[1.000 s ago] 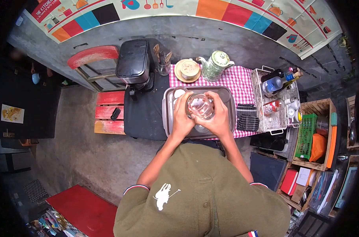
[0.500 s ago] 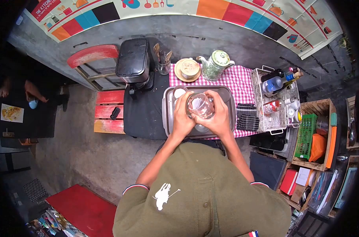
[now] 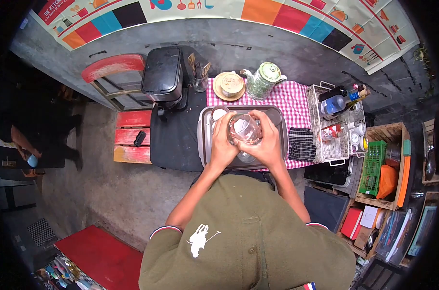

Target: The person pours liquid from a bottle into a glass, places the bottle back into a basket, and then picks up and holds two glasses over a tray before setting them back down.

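A clear drinking glass [image 3: 245,127] is held between my two hands above a brown serving tray [image 3: 203,145]. The fingers of my left hand [image 3: 224,144] wrap its left side, and my right hand [image 3: 265,141] closes around the right side. Below the glass, between my wrists, another piece of clear glassware [image 3: 246,157] partly shows; its kind is hidden. A small round container with white contents [image 3: 219,113] sits at the tray's upper left, just beyond my left fingers. Much of the tray's inside is covered by my hands.
A patterned teapot [image 3: 265,82], a lidded cup on a saucer [image 3: 229,86] and a utensil jar [image 3: 200,81] stand behind the tray. Left is a black coffee machine [image 3: 163,72]; right are a dark checked cloth [image 3: 301,144] and a wire bottle basket [image 3: 331,157]. Another person's arm [image 3: 21,139] shows far left.
My hands and the glass stay almost in place. At the far left, the other person has shifted, and their hand with a light-blue object has moved lower and nearer the table's edge.
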Motion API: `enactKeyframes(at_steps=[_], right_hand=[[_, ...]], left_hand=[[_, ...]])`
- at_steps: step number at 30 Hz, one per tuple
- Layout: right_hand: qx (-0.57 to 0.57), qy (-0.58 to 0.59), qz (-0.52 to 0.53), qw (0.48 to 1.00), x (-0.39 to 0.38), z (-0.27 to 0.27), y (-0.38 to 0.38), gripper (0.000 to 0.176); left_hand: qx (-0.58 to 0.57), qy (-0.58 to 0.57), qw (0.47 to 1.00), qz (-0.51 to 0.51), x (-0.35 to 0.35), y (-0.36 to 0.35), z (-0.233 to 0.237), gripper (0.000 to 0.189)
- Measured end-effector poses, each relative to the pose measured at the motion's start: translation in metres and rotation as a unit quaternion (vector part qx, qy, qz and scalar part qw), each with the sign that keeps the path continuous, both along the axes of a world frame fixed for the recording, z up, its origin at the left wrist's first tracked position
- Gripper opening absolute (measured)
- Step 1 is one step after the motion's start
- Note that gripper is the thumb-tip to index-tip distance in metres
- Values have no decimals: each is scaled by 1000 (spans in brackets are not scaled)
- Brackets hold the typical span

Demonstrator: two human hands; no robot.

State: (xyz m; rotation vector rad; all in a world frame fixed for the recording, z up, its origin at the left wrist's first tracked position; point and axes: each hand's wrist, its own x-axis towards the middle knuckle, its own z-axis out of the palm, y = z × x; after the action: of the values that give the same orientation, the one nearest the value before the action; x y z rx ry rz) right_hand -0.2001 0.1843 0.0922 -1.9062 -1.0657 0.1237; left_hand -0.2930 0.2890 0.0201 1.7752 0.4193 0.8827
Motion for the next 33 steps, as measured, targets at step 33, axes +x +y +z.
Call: enactKeyframes(at_steps=[33], right_hand=[[-8,-2,12,1000,6,0,4,71]], left_hand=[[-20,1,1000,1,4,1,-6,69]])
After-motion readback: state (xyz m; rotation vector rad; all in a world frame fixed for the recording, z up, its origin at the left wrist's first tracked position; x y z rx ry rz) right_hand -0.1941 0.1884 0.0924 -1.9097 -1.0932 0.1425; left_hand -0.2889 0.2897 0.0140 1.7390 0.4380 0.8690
